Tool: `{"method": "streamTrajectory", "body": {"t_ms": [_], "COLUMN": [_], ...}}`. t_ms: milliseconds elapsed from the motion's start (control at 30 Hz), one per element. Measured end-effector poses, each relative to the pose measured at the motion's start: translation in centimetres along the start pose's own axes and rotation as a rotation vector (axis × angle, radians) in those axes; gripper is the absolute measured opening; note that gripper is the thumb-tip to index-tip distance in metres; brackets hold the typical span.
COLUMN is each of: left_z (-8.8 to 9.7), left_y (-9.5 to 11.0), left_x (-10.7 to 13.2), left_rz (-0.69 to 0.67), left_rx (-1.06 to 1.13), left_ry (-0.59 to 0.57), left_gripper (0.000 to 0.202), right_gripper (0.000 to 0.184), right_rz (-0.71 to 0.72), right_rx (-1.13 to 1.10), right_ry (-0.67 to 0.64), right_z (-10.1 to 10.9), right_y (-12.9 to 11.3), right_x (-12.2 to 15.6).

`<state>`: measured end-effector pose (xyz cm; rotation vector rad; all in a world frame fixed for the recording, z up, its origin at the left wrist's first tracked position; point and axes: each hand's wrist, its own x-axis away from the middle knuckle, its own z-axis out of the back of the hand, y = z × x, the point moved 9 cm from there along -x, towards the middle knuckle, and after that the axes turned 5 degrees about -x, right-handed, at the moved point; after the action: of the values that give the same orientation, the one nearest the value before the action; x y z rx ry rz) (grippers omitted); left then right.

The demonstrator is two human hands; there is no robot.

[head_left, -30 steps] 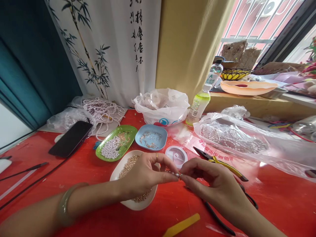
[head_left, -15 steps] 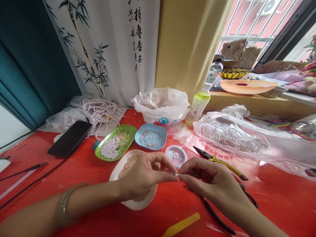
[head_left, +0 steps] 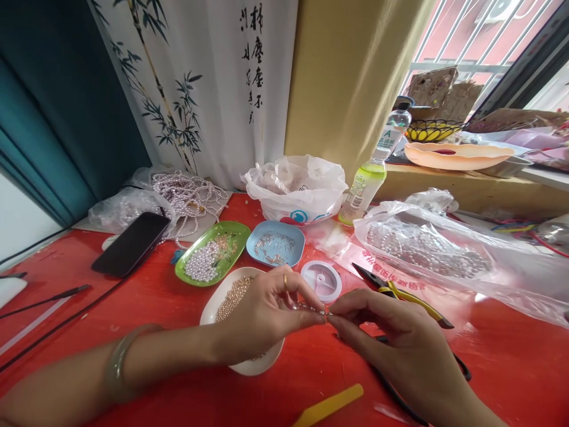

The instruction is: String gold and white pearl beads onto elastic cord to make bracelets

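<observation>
Red table (head_left: pixel 178 394) shows under both hands in the head view. A tiny strand of shiny beads (head_left: pixel 310 308) is between the fingers. The left hand (head_left: pixel 258 317) pinches it with thumb and finger, and the right hand (head_left: pixel 400 332) pinches at its right end, the two sets of tips nearly meeting – both pinches look very narrow. I think a soft, firm pinch is best, because little beads can slip and roll. It should help to have both hands close and level, and to turn just the tips, not the arms. What the tips hide is too small to tell. Partly under the left hand is a white dish (head_left: pixel 252 369) of gold beads (head_left: pixel 233 296), so a low wrist could bump it. Just past the tips lies a round spool (head_left: pixel 320 281). Farther off, to their left, are a green plate (head_left: pixel 240 228) and a blue dish (head_left: pixel 267 229). Yellow pliers (head_left: pixel 420 305) lie beyond the right fingers, and a black handle (head_left: pixel 393 391) pokes out under that hand – it could get in the way.
</observation>
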<state>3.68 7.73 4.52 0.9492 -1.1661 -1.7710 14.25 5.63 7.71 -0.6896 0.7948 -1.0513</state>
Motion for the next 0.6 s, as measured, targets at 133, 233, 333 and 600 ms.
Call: {"method": "streamTrajectory", "body": {"t_ms": [133,233,333,600], "left_z": [0.4,0.4,0.0,0.2], "left_y": [0.6,0.8,0.5,0.8], "left_x": [0.1,0.0,-0.1,-0.5], "left_rz": [-0.052,-0.06,-0.025,-0.022], "left_rx": [-0.03,0.026,0.122,0.223], "left_ry": [0.031,0.027,-0.015,-0.002], "left_gripper": [0.012,0.01,0.011,0.008], "right_gripper": [0.007,0.015,0.012,0.006], "right_rz": [-0.025,-0.084,-0.154,-0.1], "right_rx": [-0.068,-0.159,-0.17,-0.288], "right_ry": [-0.05,-0.129,-0.257,-0.177], "right_z": [-0.4,-1.2,-2.4,-1.1], "right_y": [0.4,1.1,2.0,1.1], "right_x": [-0.1,-0.2,0.0,-0.6]}}
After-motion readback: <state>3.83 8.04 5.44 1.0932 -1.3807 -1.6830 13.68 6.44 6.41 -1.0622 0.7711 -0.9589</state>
